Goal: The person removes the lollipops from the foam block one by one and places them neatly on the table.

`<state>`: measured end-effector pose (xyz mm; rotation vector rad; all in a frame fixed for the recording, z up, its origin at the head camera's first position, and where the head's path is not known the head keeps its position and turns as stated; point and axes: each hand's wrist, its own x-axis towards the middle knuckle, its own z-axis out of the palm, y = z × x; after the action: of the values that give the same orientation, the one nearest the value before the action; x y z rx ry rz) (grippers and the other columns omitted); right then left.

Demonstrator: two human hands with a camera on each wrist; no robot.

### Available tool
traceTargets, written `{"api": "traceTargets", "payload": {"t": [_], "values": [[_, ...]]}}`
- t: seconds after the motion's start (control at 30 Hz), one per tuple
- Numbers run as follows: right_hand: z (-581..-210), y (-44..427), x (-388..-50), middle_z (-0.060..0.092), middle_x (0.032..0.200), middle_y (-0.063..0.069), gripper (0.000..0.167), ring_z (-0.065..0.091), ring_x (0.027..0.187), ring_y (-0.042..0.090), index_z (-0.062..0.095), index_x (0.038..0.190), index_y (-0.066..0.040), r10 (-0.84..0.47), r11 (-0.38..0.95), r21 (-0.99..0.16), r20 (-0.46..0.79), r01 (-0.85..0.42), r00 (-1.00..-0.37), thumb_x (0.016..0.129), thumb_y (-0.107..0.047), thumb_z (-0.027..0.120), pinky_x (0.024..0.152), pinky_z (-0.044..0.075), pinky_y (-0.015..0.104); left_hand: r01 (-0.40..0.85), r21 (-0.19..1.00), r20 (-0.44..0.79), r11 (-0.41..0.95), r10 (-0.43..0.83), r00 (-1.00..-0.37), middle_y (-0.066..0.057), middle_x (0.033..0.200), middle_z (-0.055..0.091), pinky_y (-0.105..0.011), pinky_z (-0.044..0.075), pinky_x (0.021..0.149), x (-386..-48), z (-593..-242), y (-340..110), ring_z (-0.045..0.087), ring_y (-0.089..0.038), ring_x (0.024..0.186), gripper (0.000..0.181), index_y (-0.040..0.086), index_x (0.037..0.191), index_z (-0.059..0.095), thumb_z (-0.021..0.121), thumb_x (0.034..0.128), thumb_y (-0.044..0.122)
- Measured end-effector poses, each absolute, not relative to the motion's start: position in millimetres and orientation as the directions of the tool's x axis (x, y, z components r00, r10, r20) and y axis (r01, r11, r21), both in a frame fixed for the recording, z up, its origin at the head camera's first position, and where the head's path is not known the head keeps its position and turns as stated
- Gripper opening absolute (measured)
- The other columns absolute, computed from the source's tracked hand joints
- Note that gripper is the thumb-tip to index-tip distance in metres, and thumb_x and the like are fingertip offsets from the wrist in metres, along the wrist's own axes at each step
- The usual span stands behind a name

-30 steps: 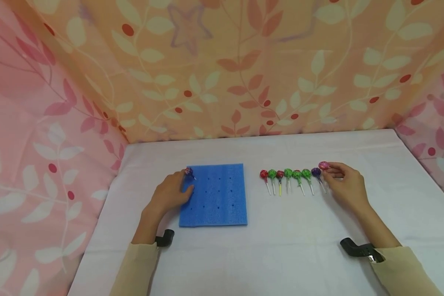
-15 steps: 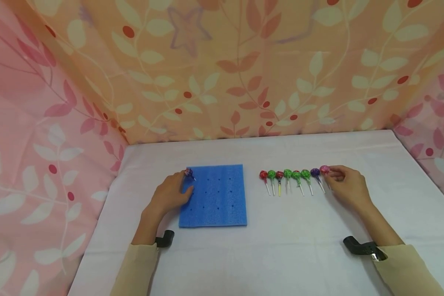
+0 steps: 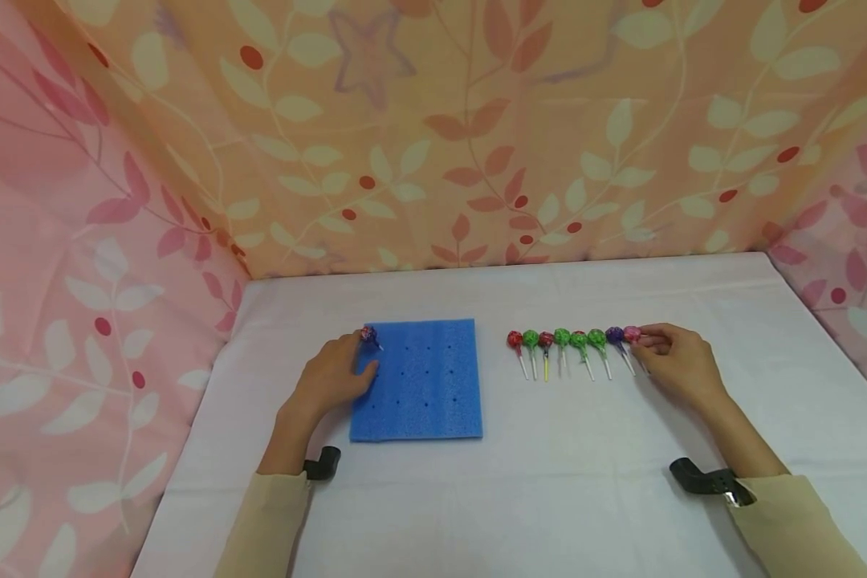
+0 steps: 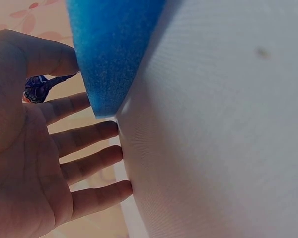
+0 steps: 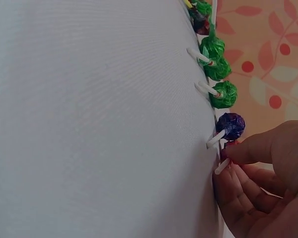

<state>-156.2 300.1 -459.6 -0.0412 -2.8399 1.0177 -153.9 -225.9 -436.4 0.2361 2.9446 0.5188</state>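
Note:
A blue foam board with small holes lies on the white table. At its left side rests my left hand, thumb on the board. The left wrist view shows that hand's fingers fairly straight, reaching to the board edge and the tabletop. One dark patterned lollipop stands at the board's far left corner, beside the left index finger. My right hand pinches a pink lollipop at the right end of a row, next to a purple lollipop. Its stick is partly hidden by the fingers.
Left of the purple one, the row holds several lollipops: green ones and red ones, sticks toward me. Patterned cloth hangs along the back and sides of the white table.
My right hand has lowered the pink lollipop slightly toward me, bringing it level with the row and close against the purple one. The left hand stays at the board.

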Motion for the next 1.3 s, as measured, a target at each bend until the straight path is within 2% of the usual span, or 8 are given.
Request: {"api": "traceTargets", "payload": {"t": [0.17,0.27,0.4,0.53,0.7,0.87,1.13,1.3], "values": [[-457.7,299.9,-155.5,0.078,0.104,0.026,0.042,0.058,0.073,-0.01,0.07,0.125,0.009,0.067,0.778,-0.629,0.107,-0.015,-0.992,0.095,-0.019,0.076,0.062,0.044,0.009,0.128,0.348,-0.112,0.929,0.177,-0.978,-0.028,0.157,0.052,-0.067,0.046,0.115,-154.2,-436.2,-225.7,0.05,-0.049,0.146,0.07,-0.006,0.159,0.04,0.057,0.1041,0.035],[-457.7,299.6,-154.7,0.078,0.106,0.027,0.042,0.074,0.078,0.011,0.07,0.126,0.008,0.069,0.787,-0.617,0.11,-0.014,-0.992,0.097,-0.023,0.073,0.066,0.048,0.017,0.129,0.349,-0.112,0.928,0.177,-0.978,-0.027,0.157,0.053,-0.067,0.047,0.115,-154.5,-437.4,-226.0,0.051,-0.048,0.146,0.07,-0.005,0.158,0.04,0.057,0.1041,0.035],[-458.0,298.4,-152.3,0.077,0.11,0.03,0.046,0.077,0.098,0.044,0.068,0.129,0.008,0.08,0.798,-0.603,0.107,0.0,-0.991,0.101,-0.028,0.07,0.079,0.057,0.042,0.132,0.351,-0.114,0.927,0.182,-0.977,-0.027,0.156,0.054,-0.067,0.048,0.114,-154.9,-439.1,-226.6,0.052,-0.048,0.144,0.069,-0.005,0.158,0.041,0.057,0.104,0.035],[-454.7,295.6,-147.6,0.074,0.116,0.032,0.05,0.074,0.104,0.049,0.065,0.133,0.008,0.085,0.803,-0.596,0.105,0.005,-0.991,0.103,-0.032,0.067,0.089,0.057,0.061,0.135,0.352,-0.116,0.926,0.187,-0.976,-0.027,0.156,0.054,-0.067,0.048,0.114,-155.3,-440.1,-226.9,0.052,-0.048,0.145,0.07,-0.005,0.158,0.041,0.057,0.1038,0.036],[-443.0,287.5,-142.1,0.072,0.117,0.033,0.047,0.075,0.101,0.047,0.066,0.132,0.006,0.062,0.792,-0.608,0.162,-0.051,-0.985,0.102,-0.031,0.069,0.082,0.063,0.032,0.127,0.356,-0.125,0.926,0.182,-0.975,-0.026,0.158,0.053,-0.067,0.046,0.115,-155.1,-440.0,-227.2,0.05,-0.048,0.146,0.072,-0.004,0.159,0.04,0.058,0.1034,0.038],[-436.7,276.0,-142.1,0.072,0.115,0.031,0.04,0.073,0.101,0.045,0.069,0.129,0.005,0.041,0.761,-0.637,0.236,-0.123,-0.971,0.1,-0.022,0.069,0.072,0.038,-0.007,0.13,0.354,-0.118,0.926,0.182,-0.976,-0.027,0.157,0.053,-0.067,0.047,0.115,-155.1,-439.8,-227.4,0.051,-0.048,0.146,0.072,-0.004,0.159,0.04,0.058,0.1035,0.037],[-436.4,251.8,-142.0,0.073,0.114,0.026,0.034,0.073,0.096,0.034,0.07,0.127,0.003,-0.003,0.739,-0.644,0.287,-0.195,-0.958,0.099,-0.016,0.07,0.075,0.042,-0.002,0.136,0.344,-0.107,0.929,0.183,-0.977,-0.027,0.155,0.055,-0.067,0.049,0.112,-154.9,-439.6,-227.8,0.053,-0.048,0.143,0.07,-0.005,0.158,0.041,0.058,0.1035,0.036],[-431.8,232.9,-141.1,0.073,0.117,0.024,0.034,0.075,0.097,0.037,0.07,0.129,0.002,-0.023,0.73,-0.653,0.272,-0.202,-0.962,0.1,-0.016,0.069,0.079,0.061,0.022,0.136,0.343,-0.104,0.929,0.182,-0.978,-0.028,0.155,0.055,-0.067,0.049,0.112,-155.1,-439.2,-227.4,0.053,-0.048,0.143,0.07,-0.006,0.158,0.041,0.058,0.1037,0.035]]}}
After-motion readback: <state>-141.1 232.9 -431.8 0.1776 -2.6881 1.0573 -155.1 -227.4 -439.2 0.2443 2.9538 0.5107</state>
